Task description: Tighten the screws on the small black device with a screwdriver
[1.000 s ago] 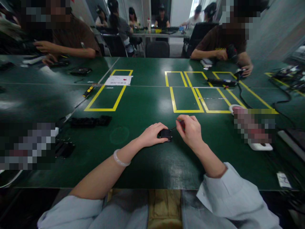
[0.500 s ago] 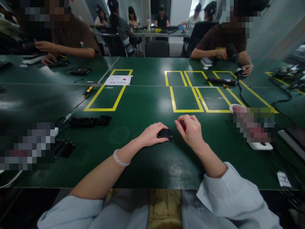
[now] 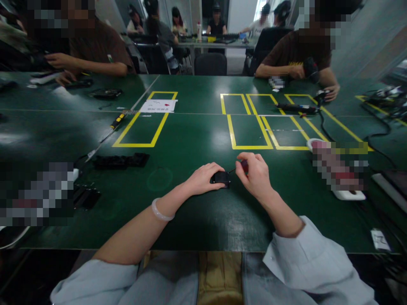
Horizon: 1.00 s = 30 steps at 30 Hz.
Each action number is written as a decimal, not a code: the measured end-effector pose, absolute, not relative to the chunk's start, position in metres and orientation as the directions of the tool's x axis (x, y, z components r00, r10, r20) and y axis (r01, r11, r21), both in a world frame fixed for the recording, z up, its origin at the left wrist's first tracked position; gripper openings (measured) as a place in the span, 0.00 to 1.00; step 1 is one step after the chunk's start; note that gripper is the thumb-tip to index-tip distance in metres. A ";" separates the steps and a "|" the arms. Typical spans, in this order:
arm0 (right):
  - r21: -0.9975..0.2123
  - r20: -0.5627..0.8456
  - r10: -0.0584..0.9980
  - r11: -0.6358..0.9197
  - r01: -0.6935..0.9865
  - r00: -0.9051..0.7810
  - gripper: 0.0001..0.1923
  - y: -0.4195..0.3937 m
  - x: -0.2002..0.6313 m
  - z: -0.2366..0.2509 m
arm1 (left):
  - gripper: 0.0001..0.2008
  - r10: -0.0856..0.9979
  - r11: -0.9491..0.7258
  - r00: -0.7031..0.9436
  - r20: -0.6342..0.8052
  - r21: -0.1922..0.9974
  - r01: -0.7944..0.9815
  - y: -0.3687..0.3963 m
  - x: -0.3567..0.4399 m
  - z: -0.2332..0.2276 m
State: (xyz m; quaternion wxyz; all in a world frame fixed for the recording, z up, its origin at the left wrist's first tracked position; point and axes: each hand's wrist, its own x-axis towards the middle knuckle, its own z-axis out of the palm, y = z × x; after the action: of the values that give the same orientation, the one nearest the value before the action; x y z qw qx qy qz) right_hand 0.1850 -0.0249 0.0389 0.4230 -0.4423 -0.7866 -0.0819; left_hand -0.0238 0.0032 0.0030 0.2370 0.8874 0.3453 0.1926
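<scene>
The green bench (image 3: 190, 220) bears yellow taped boxes (image 3: 141, 127) toward its far edge. Near the middle of its near edge the left hand (image 3: 202, 180) is clamped over a small black part (image 3: 221, 178); just beside it the right hand (image 3: 256, 173) pinches a red-handled screwdriver (image 3: 243, 166), its tip at the part

My view is dim overall, with soft light from overhead and from a bright doorway (image 3: 240, 15) at the far end, so pale glare streaks lie on the green table (image 3: 190, 144) ahead of my hands and my arms cast only faint shadows. The wide lens bends the table edges and stretches the corners, where things go dark and soft, and pixelated blocks (image 3: 36, 192) cover some patches
</scene>
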 end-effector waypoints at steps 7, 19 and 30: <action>-0.240 0.750 0.612 0.605 0.759 -0.250 0.04 -0.023 0.186 0.038 | 0.19 0.708 -0.645 0.684 0.175 0.554 0.526 0.004 -0.024 0.002; -0.256 0.731 0.643 0.570 0.781 -0.230 0.05 -0.024 0.187 0.040 | 0.18 0.706 -0.645 0.689 0.162 0.549 0.531 0.002 -0.023 0.007; -0.226 0.741 0.623 0.583 0.781 -0.251 0.05 -0.023 0.186 0.040 | 0.18 0.708 -0.642 0.688 0.161 0.552 0.532 0.002 -0.024 0.008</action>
State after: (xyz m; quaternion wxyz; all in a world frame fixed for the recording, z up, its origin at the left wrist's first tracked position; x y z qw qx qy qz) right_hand 0.1865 -0.0225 0.0398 0.4181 -0.4469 -0.7852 -0.0942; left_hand -0.0237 0.0018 0.0075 0.2384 0.8872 0.3492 0.1845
